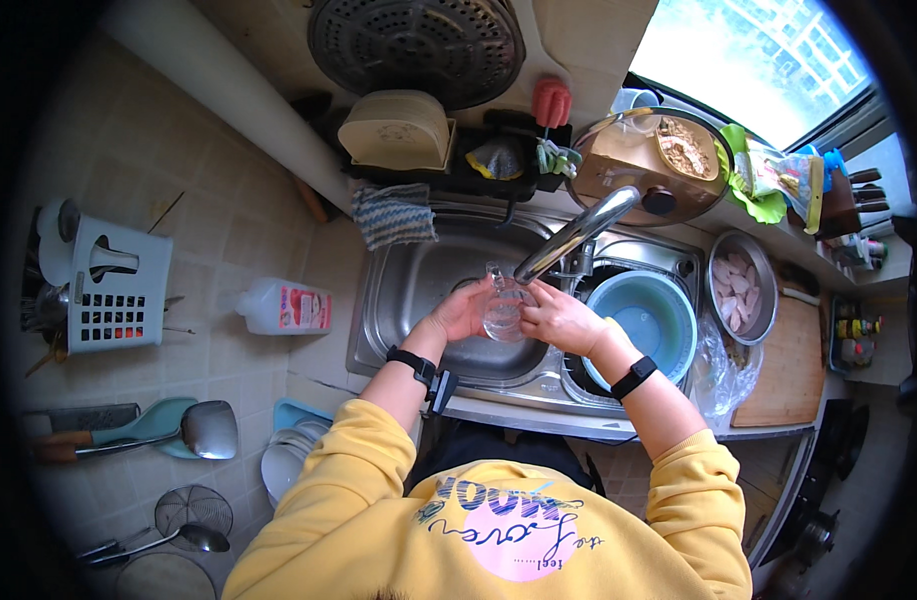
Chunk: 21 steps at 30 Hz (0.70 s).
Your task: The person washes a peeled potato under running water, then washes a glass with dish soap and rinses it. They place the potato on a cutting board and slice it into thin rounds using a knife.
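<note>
Over the left basin of a stainless steel sink (398, 300), I hold a clear glass cup (503, 319) with a small handle. My left hand (462, 307) grips its left side near the handle. From the right, the fingers of my right hand (560, 315) press against the cup's wall. Directly above the cup is the end of the chrome faucet (578, 232); whether water runs from it I cannot tell. In the right basin sits a light blue plastic tub (680, 330), just beyond my right wrist.
A striped cloth (395, 214) hangs over the sink's back left rim. Behind the faucet leans a glass pot lid (616, 169). Right of the sink are a metal bowl of pale meat (737, 292), a plastic bag (721, 375) and a wooden cutting board (785, 367). A plastic bottle (286, 307) stands left.
</note>
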Available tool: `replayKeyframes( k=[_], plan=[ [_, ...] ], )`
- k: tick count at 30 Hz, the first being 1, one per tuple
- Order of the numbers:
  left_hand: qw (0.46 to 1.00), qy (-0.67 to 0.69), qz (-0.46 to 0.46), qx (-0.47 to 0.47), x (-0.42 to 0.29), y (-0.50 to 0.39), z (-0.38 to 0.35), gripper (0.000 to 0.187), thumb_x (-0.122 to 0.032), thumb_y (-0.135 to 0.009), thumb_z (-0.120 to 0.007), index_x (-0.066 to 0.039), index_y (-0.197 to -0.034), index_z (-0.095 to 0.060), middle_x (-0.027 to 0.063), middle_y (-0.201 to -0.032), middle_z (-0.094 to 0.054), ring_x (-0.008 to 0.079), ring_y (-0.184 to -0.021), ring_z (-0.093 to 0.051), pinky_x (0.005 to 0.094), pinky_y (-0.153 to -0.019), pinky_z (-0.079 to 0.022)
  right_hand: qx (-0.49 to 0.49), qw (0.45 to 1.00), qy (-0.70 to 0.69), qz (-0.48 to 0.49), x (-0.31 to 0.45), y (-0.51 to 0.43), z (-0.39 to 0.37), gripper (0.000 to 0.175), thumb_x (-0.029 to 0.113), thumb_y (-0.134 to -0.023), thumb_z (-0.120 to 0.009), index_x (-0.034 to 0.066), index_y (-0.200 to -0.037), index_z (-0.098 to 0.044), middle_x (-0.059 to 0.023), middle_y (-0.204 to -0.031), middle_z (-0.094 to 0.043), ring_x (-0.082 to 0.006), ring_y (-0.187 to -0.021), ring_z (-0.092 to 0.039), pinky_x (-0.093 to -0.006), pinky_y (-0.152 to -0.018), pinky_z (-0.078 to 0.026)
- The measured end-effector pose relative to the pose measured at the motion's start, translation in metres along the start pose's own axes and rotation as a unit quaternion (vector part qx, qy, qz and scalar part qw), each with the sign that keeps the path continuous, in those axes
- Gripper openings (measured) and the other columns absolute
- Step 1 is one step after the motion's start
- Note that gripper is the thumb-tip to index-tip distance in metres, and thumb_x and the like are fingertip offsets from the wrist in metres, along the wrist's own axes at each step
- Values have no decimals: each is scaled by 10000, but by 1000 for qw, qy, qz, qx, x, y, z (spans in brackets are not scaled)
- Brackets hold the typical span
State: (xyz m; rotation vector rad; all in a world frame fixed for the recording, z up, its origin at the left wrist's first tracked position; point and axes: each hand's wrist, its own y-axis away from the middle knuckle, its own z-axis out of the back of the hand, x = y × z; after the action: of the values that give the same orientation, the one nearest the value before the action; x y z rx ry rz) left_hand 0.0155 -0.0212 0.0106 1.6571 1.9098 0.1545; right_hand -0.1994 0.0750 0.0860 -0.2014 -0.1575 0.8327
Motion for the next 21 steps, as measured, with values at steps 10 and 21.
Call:
replayKeyframes(
  k=[10,21],
  plan=[
    [974,-38,-217,-60,11,3,-12,532,-246,-882,-643,-169,-1359,-422,69,-1219,-546,285,-1135,-586,506,-893,-537,80,908,-199,-360,29,3,-37,442,-27,-757,-580,83,-1182,-629,-72,-1315,-567,-346,-1183,-526,-439,-1030,-421],
    [873,-213,-384,-214,17,-1,-6,569,-146,-897,-601,-143,-1434,-411,58,-1316,-489,199,-1238,-487,341,-1011,-447,-276,372,-665,-586,45,-23,-70,333,49,-883,-554,28,-1213,-585,-86,-1108,-648,-200,-1104,-562,-346,-893,-500]
  ],
)
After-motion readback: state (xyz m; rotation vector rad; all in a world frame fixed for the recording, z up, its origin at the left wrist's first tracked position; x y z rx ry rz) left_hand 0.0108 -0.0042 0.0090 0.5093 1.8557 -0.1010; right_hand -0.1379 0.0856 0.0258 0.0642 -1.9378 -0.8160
